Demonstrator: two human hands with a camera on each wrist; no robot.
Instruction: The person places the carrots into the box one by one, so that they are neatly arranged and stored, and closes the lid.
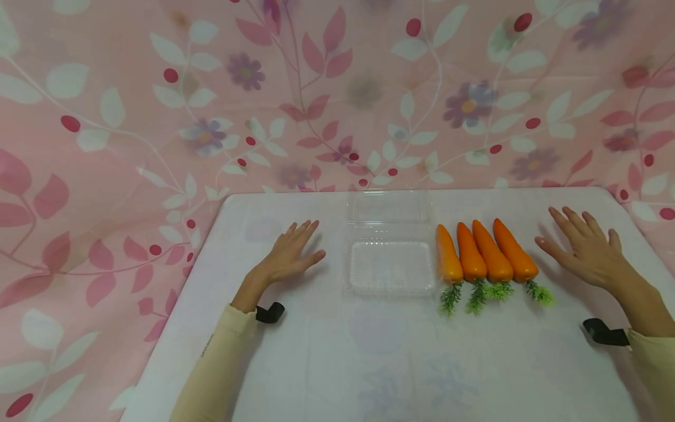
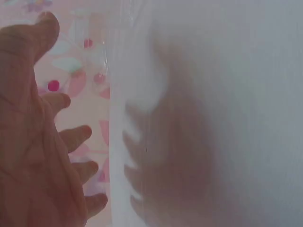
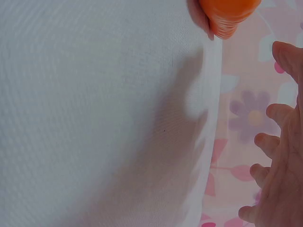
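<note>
My left hand (image 1: 286,256) hovers over the table to the left of a clear plastic box (image 1: 390,293), its fingers spread and holding nothing. The box lies with its lid (image 1: 390,206) folded back toward the wall. Several orange carrots (image 1: 519,258) with green leafy tops lie side by side just right of the box, tips pointing away from me. To the right of the carrots, my right hand (image 1: 587,252) is held with spread fingers and nothing in it. In the right wrist view, the tip of one carrot (image 3: 227,14) shows at the top, apart from the fingers.
A white cloth covers the table (image 1: 327,363). Behind it hangs a pink curtain (image 1: 327,88) with leaves and flowers. A black wrist mount (image 1: 270,313) sticks out from the left sleeve, and another black mount (image 1: 603,334) from the right one.
</note>
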